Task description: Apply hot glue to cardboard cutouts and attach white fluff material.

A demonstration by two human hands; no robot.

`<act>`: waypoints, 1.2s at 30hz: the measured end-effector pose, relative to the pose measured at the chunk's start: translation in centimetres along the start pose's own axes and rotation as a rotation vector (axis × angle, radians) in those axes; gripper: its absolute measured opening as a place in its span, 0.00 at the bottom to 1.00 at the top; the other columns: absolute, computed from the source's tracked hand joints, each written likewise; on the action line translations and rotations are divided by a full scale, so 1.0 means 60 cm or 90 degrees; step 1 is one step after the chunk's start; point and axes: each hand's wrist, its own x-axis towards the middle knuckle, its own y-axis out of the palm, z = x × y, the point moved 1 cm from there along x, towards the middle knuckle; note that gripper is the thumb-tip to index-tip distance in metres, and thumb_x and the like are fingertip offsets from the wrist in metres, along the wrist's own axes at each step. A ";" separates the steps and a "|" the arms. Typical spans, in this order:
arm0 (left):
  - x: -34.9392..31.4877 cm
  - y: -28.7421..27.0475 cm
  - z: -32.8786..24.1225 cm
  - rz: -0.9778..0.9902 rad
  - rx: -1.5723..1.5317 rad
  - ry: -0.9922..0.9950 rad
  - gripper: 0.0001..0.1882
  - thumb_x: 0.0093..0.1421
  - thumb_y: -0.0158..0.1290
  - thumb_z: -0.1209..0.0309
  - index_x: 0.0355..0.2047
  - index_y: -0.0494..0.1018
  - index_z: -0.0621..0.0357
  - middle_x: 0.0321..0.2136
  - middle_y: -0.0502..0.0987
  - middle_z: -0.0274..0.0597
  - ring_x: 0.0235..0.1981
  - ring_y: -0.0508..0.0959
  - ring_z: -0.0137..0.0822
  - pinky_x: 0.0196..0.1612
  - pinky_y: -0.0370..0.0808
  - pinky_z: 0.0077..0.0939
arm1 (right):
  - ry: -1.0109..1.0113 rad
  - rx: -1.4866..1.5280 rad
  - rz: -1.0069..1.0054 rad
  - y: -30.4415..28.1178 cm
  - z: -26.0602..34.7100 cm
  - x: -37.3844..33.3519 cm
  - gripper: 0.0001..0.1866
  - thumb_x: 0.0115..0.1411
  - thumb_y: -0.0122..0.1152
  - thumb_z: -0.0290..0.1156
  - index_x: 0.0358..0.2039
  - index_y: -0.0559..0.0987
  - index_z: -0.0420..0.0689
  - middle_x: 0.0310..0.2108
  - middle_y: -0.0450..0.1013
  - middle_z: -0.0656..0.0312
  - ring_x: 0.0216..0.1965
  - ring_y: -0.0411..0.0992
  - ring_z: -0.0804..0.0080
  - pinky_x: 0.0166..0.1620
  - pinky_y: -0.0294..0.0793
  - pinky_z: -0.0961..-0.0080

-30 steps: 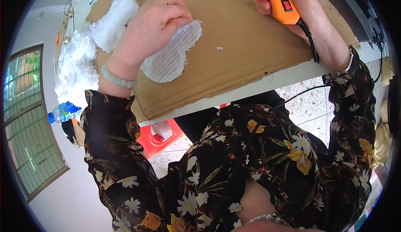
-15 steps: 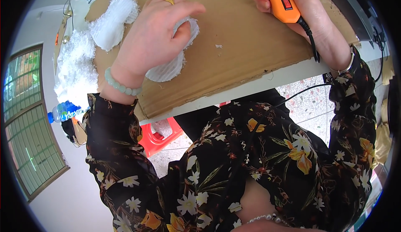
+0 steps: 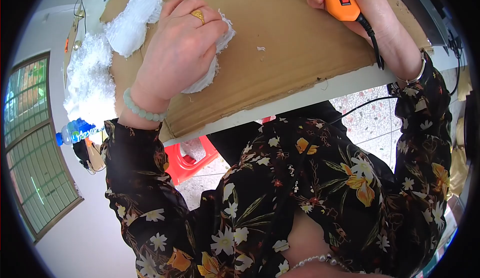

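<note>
My left hand point(image 3: 182, 48) lies over a white ribbed, fuzzy-edged fabric piece point(image 3: 205, 80) on the cardboard. Its fingers are bent and closed on the piece, hiding much of it and the fingertips. In my right hand point(image 3: 372, 13), at the upper right, is an orange corded hand tool point(image 3: 341, 0) with a red rocker switch and a black cord. Its working end is out of the picture. Beyond my left hand lies another white fabric piece point(image 3: 132, 25), narrow in the middle.
A brown cardboard sheet point(image 3: 290, 38) covers the white table. White fluffy material point(image 3: 90, 78) is heaped at the left edge, near a bottle with a blue cap and label point(image 3: 75, 132). A dark device point(image 3: 420, 8) stands at the right. Below is a red plastic stool point(image 3: 192, 160).
My left hand's raised, spread fingers have come down and curled onto the white fabric piece, covering more of it. My right hand and the orange tool have hardly moved.
</note>
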 end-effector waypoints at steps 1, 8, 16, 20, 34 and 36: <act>-0.003 -0.001 0.003 -0.008 0.011 -0.009 0.15 0.48 0.55 0.84 0.37 0.80 0.58 0.35 0.80 0.38 0.46 0.77 0.44 0.54 0.70 0.42 | -0.003 0.009 0.005 0.000 -0.001 0.001 0.20 0.76 0.47 0.46 0.42 0.76 0.42 0.34 0.79 0.59 0.33 0.75 0.74 0.40 0.75 0.81; 0.007 -0.004 -0.006 -0.035 -0.007 -0.047 0.18 0.47 0.56 0.84 0.39 0.80 0.55 0.36 0.79 0.38 0.46 0.77 0.43 0.52 0.71 0.42 | -0.003 0.007 -0.002 0.000 0.000 0.000 0.19 0.76 0.47 0.46 0.42 0.76 0.42 0.34 0.79 0.58 0.33 0.75 0.74 0.40 0.76 0.80; -0.001 -0.004 0.001 -0.044 0.022 0.032 0.13 0.46 0.57 0.83 0.32 0.80 0.55 0.36 0.80 0.36 0.44 0.78 0.43 0.52 0.71 0.41 | -0.004 -0.018 0.026 -0.001 0.000 0.002 0.21 0.77 0.46 0.48 0.42 0.76 0.42 0.34 0.79 0.60 0.33 0.75 0.76 0.40 0.75 0.82; -0.017 -0.004 0.007 -0.051 0.010 -0.004 0.11 0.46 0.59 0.81 0.31 0.79 0.55 0.34 0.80 0.36 0.43 0.78 0.44 0.52 0.71 0.41 | 0.011 -0.037 0.006 0.011 0.009 -0.005 0.21 0.76 0.46 0.48 0.42 0.76 0.43 0.34 0.79 0.60 0.33 0.74 0.76 0.40 0.75 0.83; -0.022 0.029 -0.051 -0.161 0.161 -0.147 0.11 0.44 0.68 0.71 0.28 0.78 0.52 0.34 0.77 0.33 0.41 0.77 0.43 0.46 0.71 0.40 | -0.010 -0.053 0.026 0.014 0.008 0.001 0.21 0.77 0.46 0.48 0.41 0.76 0.43 0.34 0.79 0.61 0.33 0.74 0.77 0.40 0.75 0.83; -0.024 0.035 -0.049 -0.155 0.170 -0.132 0.10 0.45 0.67 0.72 0.28 0.78 0.52 0.33 0.77 0.33 0.41 0.77 0.43 0.45 0.72 0.38 | -0.010 -0.045 0.033 0.010 0.002 0.007 0.21 0.76 0.46 0.48 0.41 0.77 0.43 0.34 0.79 0.61 0.33 0.74 0.78 0.40 0.75 0.83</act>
